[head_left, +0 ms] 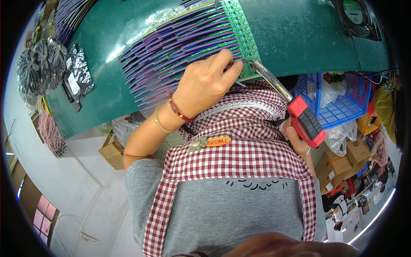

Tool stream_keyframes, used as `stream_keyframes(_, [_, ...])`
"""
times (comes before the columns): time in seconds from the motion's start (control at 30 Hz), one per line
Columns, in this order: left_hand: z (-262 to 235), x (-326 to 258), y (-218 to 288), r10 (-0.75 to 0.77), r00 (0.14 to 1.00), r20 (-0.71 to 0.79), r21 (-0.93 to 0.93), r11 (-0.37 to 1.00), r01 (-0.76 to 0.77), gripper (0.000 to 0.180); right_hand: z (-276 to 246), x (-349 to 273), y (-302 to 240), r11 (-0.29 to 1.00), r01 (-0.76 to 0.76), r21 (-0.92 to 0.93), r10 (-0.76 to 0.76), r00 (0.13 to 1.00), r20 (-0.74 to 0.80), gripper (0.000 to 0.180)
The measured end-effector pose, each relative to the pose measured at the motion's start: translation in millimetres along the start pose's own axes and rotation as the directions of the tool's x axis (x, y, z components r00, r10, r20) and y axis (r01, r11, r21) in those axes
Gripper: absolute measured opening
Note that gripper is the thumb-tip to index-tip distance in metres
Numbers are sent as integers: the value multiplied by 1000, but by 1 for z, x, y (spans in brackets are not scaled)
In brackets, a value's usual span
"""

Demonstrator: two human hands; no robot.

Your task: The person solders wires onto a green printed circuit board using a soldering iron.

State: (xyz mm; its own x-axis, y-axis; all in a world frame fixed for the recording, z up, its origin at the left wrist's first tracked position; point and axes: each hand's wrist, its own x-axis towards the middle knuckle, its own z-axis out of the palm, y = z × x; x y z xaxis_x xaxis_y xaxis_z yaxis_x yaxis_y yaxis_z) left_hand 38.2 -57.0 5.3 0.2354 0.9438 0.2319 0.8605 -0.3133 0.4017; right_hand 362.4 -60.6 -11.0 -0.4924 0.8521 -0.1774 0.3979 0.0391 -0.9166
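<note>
My left hand (209, 81) is closed in a pinch at the near end of a green circuit board panel (242, 30). A thin blue-purple wire (240, 84) pokes out beneath its fingers; the exact grip is hidden. My right hand (295, 139) is wrapped round the red and black handle of a soldering iron (306, 122). Its long metal barrel points up and left, with the tip close to the left fingertips at the board. Rows of blue, purple and black wires (171, 55) run leftward from the panel, side by side.
The green tabletop (295, 38) carries a black fan (357, 19) at the far right and dark plastic bags (79, 70) at the left. A blue plastic crate (342, 103) stands below the table's right edge, near cardboard boxes (338, 167). Another wire bundle (70, 19) lies far left.
</note>
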Motion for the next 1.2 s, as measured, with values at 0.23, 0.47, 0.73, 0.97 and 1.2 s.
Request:
stream_keyframes(0.23, [-1,1,0,-2,1000,-4,-18,1000,2,23,-5,-6,1,988,-81,133,83,997,-9,15])
stream_keyframes(0.47, [-1,1,0,-9,1000,9,-17,1000,9,22,-3,-7,0,995,-58,81,60,998,-21,13])
stream_keyframes(0.73, [-2,1,-1,-9,1000,0,-33,999,9,23,-9,-11,10,995,78,64,-88,982,168,41])
stream_keyframes(0.97, [-2,1,-1,-1,1000,-3,-27,1000,0,23,-5,-1,-8,999,-33,-10,33,999,16,16])
stream_keyframes(1.2, [-2,1,-1,6,1000,10,-11,1000,-6,22,-8,-5,0,995,58,80,-69,988,140,28])
